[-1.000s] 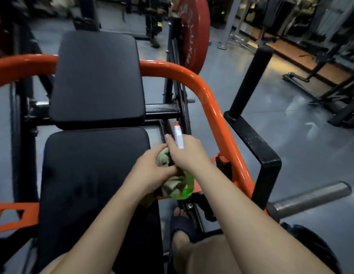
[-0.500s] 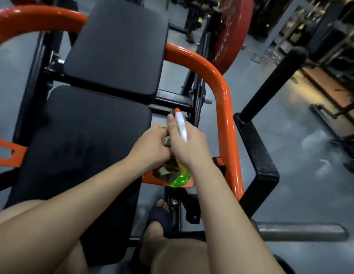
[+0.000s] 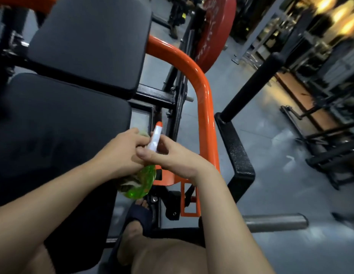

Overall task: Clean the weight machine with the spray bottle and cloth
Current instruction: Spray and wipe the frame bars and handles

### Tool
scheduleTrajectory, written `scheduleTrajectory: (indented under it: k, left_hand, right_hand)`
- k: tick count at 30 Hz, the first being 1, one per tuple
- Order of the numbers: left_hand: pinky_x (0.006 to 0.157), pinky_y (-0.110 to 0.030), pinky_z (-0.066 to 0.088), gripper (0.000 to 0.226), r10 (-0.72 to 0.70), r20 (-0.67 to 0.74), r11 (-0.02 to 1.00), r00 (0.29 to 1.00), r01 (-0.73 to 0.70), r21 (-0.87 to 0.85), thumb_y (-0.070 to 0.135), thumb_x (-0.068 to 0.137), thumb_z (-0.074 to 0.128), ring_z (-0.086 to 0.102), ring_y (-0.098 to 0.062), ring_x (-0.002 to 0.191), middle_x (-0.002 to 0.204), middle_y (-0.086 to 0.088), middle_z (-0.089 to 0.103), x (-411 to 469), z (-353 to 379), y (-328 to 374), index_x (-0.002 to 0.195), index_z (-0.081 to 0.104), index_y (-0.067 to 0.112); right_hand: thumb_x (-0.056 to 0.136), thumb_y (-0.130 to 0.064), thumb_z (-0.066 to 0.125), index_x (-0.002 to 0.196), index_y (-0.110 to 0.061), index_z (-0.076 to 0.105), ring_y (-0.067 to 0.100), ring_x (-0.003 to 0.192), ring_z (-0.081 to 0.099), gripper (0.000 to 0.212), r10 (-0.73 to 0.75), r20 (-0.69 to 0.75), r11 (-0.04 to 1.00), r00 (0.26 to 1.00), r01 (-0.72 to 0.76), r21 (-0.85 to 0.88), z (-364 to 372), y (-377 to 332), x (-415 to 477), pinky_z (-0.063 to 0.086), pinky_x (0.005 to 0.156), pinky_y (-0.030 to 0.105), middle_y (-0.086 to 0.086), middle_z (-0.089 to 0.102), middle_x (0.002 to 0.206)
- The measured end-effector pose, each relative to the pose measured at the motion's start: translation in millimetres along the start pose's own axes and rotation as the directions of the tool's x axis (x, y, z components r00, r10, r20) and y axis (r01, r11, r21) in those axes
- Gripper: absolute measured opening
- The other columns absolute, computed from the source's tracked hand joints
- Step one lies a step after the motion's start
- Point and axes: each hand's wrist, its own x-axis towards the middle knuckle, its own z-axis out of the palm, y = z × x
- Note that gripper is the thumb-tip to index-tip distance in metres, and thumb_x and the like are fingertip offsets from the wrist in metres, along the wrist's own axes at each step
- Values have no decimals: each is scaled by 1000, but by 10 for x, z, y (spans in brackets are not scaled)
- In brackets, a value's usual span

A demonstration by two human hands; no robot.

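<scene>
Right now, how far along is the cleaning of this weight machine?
Nothing looks wiped yet: no clear wet streaks show on the seat pad or orange frame. In hand: the right hand grips the spray bottle, the left hand bunches the cloth beside it. Left: spraying and wiping the whole machine.

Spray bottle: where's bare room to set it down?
The seat pad left of the left hand is bare, bordered by the back pad above. Grey floor right of the black side bar is open. Crowded: the gap between seat pad and orange tube, where brackets cluster.

Green spray bottle [image 3: 145, 179] against bunched cloth [image 3: 124, 187]
</scene>
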Motion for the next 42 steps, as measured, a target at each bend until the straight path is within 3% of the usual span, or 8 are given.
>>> scheduleTrajectory:
  k: [6,11,16,19,23,29,34,42]
  left_hand:
    - [68,-28,40,3,49,-119,987,992,-66,-144,36,83,77,57,-7,81,87,3,54,66,-28,-5,83,74,36]
    - [74,-32,43,31,111,-93,964,989,-130,-231,65,80,68,59,-6,85,90,3,56,81,34,-19,88,75,36]
    - [81,-34,49,16,63,-44,940,997,-74,-334,50,91,69,64,-12,92,100,1,62,110,73,-45,90,76,36]
    - [81,-39,54,14,59,-56,863,997,-79,-499,47,89,73,72,-16,88,95,1,73,121,76,-30,92,77,34]
    - [64,-19,47,10,159,-84,796,984,-178,-578,20,98,67,64,1,68,84,11,70,138,89,-39,105,74,22]
    - [95,-37,52,19,287,-140,814,948,-318,-485,46,91,62,65,-2,105,114,17,68,114,158,36,105,71,37]
    - [118,-52,34,46,305,-143,874,942,-336,-351,69,85,60,39,-9,145,153,16,47,102,95,-95,122,71,43]
    - [110,-50,44,44,244,-286,750,927,-367,-550,61,82,66,59,-11,128,134,10,66,-11,176,-19,119,74,39]
  right_hand:
    - [104,-62,31,153,-35,40,15,119,64,56,113,-180,972,977,-71,222,-58,4,-51,43,111,46,-10,63,135]
    - [104,-12,49,155,-26,38,13,126,57,54,1,-201,999,980,-9,-35,-10,85,23,47,105,28,-2,54,145]
    - [101,-19,54,126,-19,62,26,96,65,26,21,-372,979,928,-94,-180,80,43,166,54,81,40,3,68,105]
    - [101,-14,51,122,-19,64,25,102,63,25,21,-542,974,840,-139,-177,82,-78,150,48,80,33,6,68,114]
    - [97,-13,50,114,-24,66,23,96,64,26,45,-694,990,719,-124,-65,111,-233,7,52,76,34,5,68,110]
    - [98,-17,55,116,-17,66,24,100,64,22,132,-750,989,648,-137,56,122,-213,-87,54,83,36,7,68,113]
    - [93,-17,63,114,-17,65,28,104,65,21,211,-751,976,625,-172,131,196,-208,-95,46,79,29,9,70,111]
    - [90,-7,57,117,-11,61,36,103,65,27,243,-746,969,620,-184,163,145,-186,-118,49,74,34,15,65,115]
